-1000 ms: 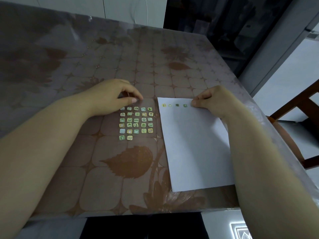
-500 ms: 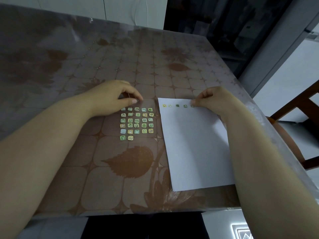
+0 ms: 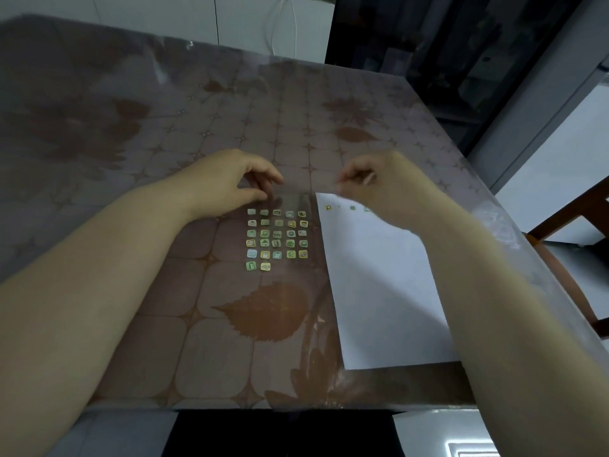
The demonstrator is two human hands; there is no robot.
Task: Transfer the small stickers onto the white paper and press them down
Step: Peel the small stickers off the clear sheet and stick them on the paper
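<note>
A clear sticker sheet [image 3: 296,201] lies on the table with several small square stickers [image 3: 277,238] in rows. My left hand [image 3: 230,183] rests at the sheet's top edge, its fingertips and thumb touching the clear film. To the right lies the white paper [image 3: 382,291], with three small stickers [image 3: 352,208] in a row along its top edge. My right hand [image 3: 372,183] hovers just above the paper's top edge, blurred, fingers curled, with nothing visible between them. It hides the right end of the sticker row.
The table [image 3: 230,110] has a brown leaf-patterned cover under clear plastic. A wooden chair [image 3: 566,245] stands at the right edge. The paper's near edge lies close to the table's front edge.
My right hand has lifted off the paper's top edge and moved left and up. My left hand stays at the sheet's top edge.
</note>
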